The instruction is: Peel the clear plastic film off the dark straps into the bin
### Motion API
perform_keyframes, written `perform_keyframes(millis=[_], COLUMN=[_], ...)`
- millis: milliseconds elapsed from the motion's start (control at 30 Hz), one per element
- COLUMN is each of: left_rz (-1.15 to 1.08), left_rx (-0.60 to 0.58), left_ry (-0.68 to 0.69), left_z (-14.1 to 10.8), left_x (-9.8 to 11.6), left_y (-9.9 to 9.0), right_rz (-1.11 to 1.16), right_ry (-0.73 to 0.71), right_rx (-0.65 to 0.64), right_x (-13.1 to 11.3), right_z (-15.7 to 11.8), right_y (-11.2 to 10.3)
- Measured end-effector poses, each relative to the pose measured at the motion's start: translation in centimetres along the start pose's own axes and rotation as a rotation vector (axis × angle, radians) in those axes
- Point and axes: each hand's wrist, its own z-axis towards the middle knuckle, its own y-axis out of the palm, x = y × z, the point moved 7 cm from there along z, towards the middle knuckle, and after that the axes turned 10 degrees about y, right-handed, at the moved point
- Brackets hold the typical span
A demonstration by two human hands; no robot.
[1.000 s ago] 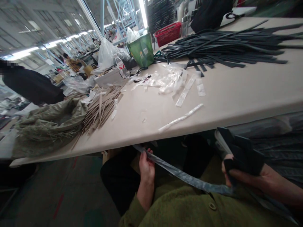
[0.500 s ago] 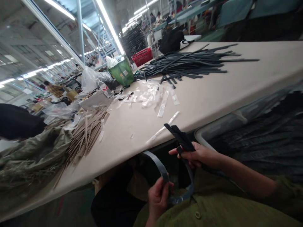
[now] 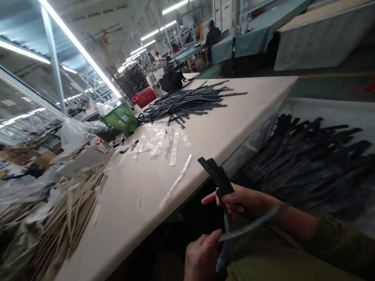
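Observation:
My right hand (image 3: 241,197) is closed around a small bundle of black strips (image 3: 220,179), their flat ends sticking up past the thumb, with the index finger stretched to the left. Below and to the left, my left hand (image 3: 202,253) pinches a long grey strip (image 3: 252,227), which looks shiny. One length of it runs up to the right across my right forearm, blurred by motion. Another part hangs below my left hand and seems to lead up to the right hand. My left fingertips are partly hidden.
On the pale table (image 3: 211,136) lie a pile of dark strips (image 3: 187,99), clear plastic scraps (image 3: 158,138) and brown strips (image 3: 76,207). A green basket (image 3: 121,119) and a red basket (image 3: 144,97) stand behind. More black strips (image 3: 304,160) fill a large container at right.
The view has swung right, showing more of the strip container. The grey strip, which curved up left of my left hand, now sweeps to the right over my right forearm.

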Motion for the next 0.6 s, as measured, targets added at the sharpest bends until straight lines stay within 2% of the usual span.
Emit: perform_keyframes(millis=[100, 233, 333, 433, 600], left_rz=[-0.191, -0.394, -0.469, -0.518, -0.535], left_rx=[0.016, 0.051, 0.052, 0.042, -0.011], left_ry=[-0.202, -0.485, -0.619, -0.675, -0.655], left_z=[0.5, 1.4, 2.2, 2.9, 3.6], left_x=[-1.2, -2.5, -3.5, -4.4, -4.9], left_y=[0.2, 0.4, 0.8, 1.4, 2.1], right_rz=[0.054, 0.2, 0.324, 0.344, 0.201], right_ry=[-0.072, 0.04, 0.012, -0.019, -0.093], right_rx=[0.062, 0.192, 0.246, 0.268, 0.304], right_x=[0.1, 1.8, 2.1, 1.6, -0.1], right_z=[-1.2, -1.9, -2.1, -1.8, -1.0], right_y=[-1.1, -3.3, -4.6, -5.2, -5.8])
